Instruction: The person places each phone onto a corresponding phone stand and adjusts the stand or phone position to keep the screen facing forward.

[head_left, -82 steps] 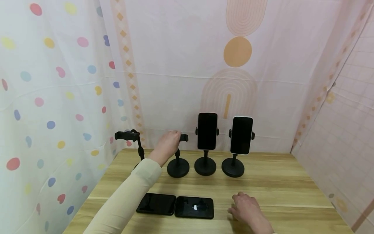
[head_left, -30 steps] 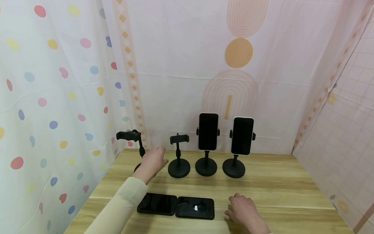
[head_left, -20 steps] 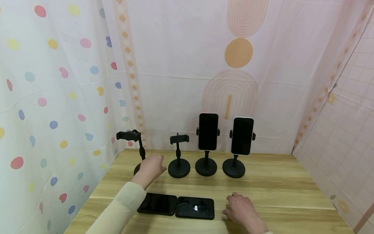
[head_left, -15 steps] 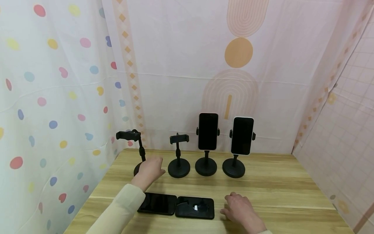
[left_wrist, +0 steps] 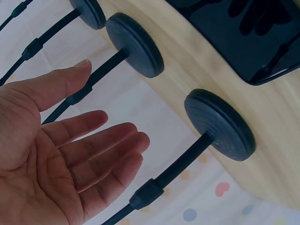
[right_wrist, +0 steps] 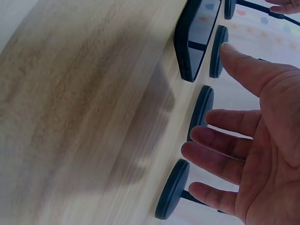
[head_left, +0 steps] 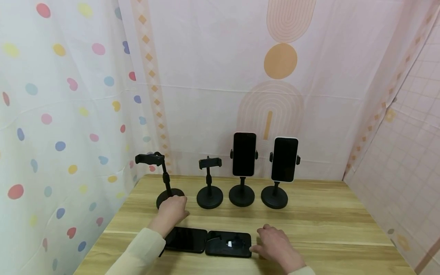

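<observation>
My left hand (head_left: 170, 212) hovers in front of the leftmost black stand's base (head_left: 163, 198), above the back of the left dark phone (head_left: 188, 240). In the left wrist view the left hand (left_wrist: 61, 150) has relaxed, spread fingers and holds nothing. A second dark phone (head_left: 228, 243) lies flat at the right of the first. Just right of it is my right hand (head_left: 276, 246), its thumb near the phone's right end; whether they touch cannot be told in the head view. The right wrist view shows the right hand (right_wrist: 262, 140) empty with loose fingers, apart from the phone (right_wrist: 187, 56).
Along the table's back stand a stand with an empty clamp (head_left: 210, 163), and two stands holding upright phones, one dark-edged (head_left: 244, 154) and one white-edged (head_left: 284, 159). The leftmost stand's clamp (head_left: 149, 159) is empty too. Patterned curtains (head_left: 199, 88) enclose the wooden table (head_left: 326, 214).
My left hand has let go of the second stand's clamp and come left and down toward the flat phones. My right hand has moved left toward the right flat phone.
</observation>
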Tool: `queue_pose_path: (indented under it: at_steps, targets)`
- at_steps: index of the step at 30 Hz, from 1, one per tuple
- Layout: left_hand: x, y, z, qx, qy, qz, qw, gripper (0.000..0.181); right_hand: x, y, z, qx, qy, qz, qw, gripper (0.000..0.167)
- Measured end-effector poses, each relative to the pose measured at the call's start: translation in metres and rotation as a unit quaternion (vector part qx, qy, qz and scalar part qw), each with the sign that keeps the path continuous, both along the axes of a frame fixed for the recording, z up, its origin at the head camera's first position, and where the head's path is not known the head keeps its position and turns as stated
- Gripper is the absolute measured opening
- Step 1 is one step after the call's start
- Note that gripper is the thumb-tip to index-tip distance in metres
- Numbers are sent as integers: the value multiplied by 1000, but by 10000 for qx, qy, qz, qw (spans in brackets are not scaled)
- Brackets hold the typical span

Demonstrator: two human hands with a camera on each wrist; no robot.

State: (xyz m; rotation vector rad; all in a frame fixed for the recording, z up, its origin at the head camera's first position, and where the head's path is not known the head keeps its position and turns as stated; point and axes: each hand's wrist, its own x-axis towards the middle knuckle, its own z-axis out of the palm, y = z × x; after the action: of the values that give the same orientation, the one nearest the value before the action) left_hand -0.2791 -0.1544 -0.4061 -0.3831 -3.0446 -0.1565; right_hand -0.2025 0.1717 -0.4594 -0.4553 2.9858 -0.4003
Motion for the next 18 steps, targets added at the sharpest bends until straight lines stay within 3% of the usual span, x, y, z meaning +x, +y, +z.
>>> queue_pose_path:
  at_steps: [6, 18]
  targets:
    - [8, -6, -7, 110, 32, -64, 9999, 23, -5, -9, -4, 9, 19, 141, 9999, 62]
    - [20, -12, -11, 255, -9, -16, 9997, 23, -16, -25, -12, 49, 29, 395, 9992, 80]
